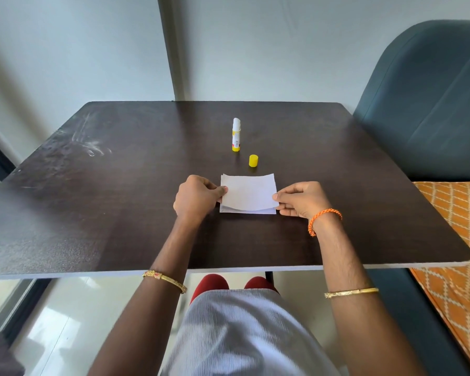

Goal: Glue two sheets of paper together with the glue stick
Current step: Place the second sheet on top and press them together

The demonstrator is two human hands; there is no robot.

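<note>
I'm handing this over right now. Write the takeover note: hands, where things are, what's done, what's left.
Left hand: pinching the left edge of the top sheet.
Right hand: pinching its right edge. The sheet bows in the middle and is not pressed flat.
Bottom sheet: flat on the table, showing along the near edge, roughly lined up with the top one.
Glue stick: upright behind the sheets, uncapped, glue extended.
Cap: standing on the table, apart from the stick.
Done: stick opened; top sheet brought over the bottom one. Whether glue is on the paper cannot be seen.
Left: lay down, press flat, recap.
</note>
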